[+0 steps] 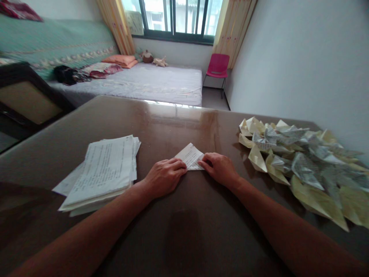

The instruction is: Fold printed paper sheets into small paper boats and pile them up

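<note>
A folded sheet of printed paper point(190, 157) lies on the brown table, pointed at its far end and straight along its near edge. My left hand point(165, 175) is closed at its left corner, the fingers pressed together on the paper. At the right corner, my right hand point(219, 168) pinches the paper between thumb and fingers. Left of my hands rests a stack of printed sheets point(100, 165), its layers slightly askew. Many folded paper boats point(305, 165), cream and printed white, are heaped on the right side.
The glossy brown table point(184, 238) fills the foreground. Beyond its far edge is a bed point(167, 82) with orange pillows point(121, 60). A pink chair point(218, 66) stands by the right wall, and a dark wooden chair point(29, 100) is at the left.
</note>
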Tool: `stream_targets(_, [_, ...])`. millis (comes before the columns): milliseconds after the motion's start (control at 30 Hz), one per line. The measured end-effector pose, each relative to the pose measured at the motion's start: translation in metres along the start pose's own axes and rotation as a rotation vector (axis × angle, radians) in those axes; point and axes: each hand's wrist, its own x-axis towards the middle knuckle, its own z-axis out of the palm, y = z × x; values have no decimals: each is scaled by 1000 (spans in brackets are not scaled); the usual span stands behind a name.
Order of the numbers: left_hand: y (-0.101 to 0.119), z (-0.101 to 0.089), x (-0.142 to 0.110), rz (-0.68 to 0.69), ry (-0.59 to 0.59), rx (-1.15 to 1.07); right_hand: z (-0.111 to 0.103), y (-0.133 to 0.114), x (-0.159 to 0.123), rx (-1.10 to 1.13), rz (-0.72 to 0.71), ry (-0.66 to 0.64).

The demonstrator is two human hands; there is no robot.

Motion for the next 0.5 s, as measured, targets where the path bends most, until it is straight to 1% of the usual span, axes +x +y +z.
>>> stream_targets(300, [1,-2,1,-15,-24,3,3,-1,2,-34,22,11])
stream_targets(500, [7,-2,3,-49,-104,82,5,-1,2,-43,22,13])
